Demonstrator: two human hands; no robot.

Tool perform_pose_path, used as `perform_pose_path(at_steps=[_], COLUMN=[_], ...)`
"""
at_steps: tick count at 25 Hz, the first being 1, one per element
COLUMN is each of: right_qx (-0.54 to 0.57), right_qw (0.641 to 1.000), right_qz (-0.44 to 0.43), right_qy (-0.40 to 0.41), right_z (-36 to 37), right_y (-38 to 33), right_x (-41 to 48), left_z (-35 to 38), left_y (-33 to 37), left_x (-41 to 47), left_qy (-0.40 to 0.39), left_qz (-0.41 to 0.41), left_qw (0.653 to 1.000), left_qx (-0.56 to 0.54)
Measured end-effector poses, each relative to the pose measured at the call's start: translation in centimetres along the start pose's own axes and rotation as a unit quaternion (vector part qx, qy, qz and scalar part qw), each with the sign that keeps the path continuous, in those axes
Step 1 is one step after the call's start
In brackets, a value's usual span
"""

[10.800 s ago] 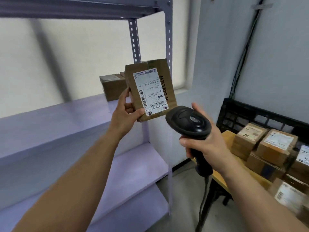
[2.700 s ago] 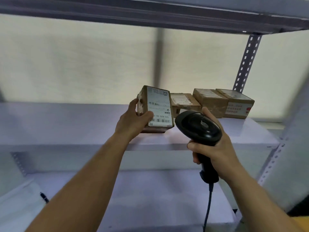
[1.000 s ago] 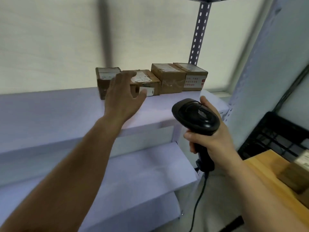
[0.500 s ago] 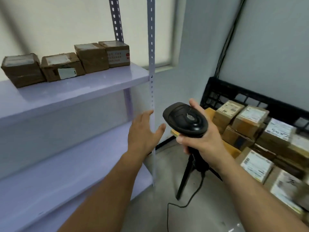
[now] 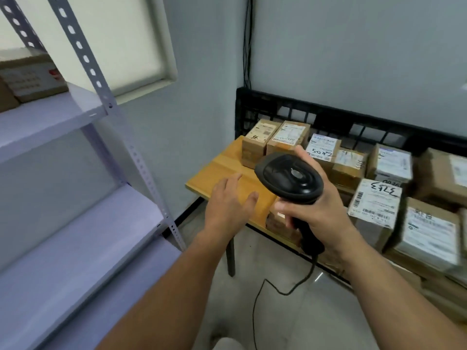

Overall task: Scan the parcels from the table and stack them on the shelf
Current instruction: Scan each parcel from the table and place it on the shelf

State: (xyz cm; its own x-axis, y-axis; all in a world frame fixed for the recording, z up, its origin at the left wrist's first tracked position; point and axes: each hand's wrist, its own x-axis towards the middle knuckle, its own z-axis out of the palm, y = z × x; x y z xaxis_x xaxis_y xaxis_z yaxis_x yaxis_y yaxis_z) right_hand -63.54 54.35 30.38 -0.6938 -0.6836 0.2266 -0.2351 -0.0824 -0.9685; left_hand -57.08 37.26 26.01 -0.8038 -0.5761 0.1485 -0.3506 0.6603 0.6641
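Change: since half a second ago the view has swung right, from the shelf (image 5: 50,120) towards the table (image 5: 225,170). The left hand (image 5: 228,203) has gone from beside the shelf post (image 5: 131,150) to over the table's near left end. The right hand (image 5: 321,213) still carries the scanner (image 5: 290,180).
Left hand: released, holding nothing, palm down, fingers straight and slightly spread. It is over the bare wood; whether it touches the wood cannot be told.
Right hand: grasping the scanner's handle, fingers curled round it and thumb up along the far side of the head.
Scanner: black, held upright with its head on top, in front of the parcels (image 5: 375,200). Its cable (image 5: 255,299) hangs from the handle and loops over the floor.
Parcels: brown cartons with white labels, packed close together on the table from its middle to the right edge of view, some stacked. Two stand side by side at the far left of the group. The right ones are blurred.
Table: wooden top on a black leg, standing at the right by the grey wall; its left end is bare.
Crate: a black lattice crate (image 5: 328,120) stands behind the parcels at the table's far edge.
Shelf: pale violet boards on grey perforated posts, at the left. A labelled shelf parcel (image 5: 32,77) sits on the upper board at the frame's left edge, blurred.
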Motion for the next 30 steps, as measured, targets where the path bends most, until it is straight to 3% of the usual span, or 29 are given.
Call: perform_pose_path(at_steps=[11,17,21,25,30], right_qx=[-0.023,-0.015,0.006,0.014,0.026], right_qw=[0.988,0.976,0.974,0.975,0.976], right_qz=[0.073,0.114,0.126,0.128,0.131], right_qy=[0.133,0.183,0.186,0.180,0.173], right_z=[-6.7,-9.4,-10.2,-10.2,-10.0], right_y=[3.7,5.7,6.5,6.9,7.2], right_x=[1.6,2.2,2.1,2.1,2.0], left_z=[8.5,12.1,13.2,12.1,10.9], left_y=[2.2,1.8,1.6,2.0,2.5], left_x=[7.2,9.1,9.1,9.8,10.1], left_qy=[-0.187,-0.314,-0.328,-0.364,-0.393], left_qz=[0.014,-0.044,-0.106,-0.174,-0.176], left_qw=[0.982,0.946,0.938,0.897,0.883], left_qx=[0.038,0.067,-0.043,-0.182,-0.187])
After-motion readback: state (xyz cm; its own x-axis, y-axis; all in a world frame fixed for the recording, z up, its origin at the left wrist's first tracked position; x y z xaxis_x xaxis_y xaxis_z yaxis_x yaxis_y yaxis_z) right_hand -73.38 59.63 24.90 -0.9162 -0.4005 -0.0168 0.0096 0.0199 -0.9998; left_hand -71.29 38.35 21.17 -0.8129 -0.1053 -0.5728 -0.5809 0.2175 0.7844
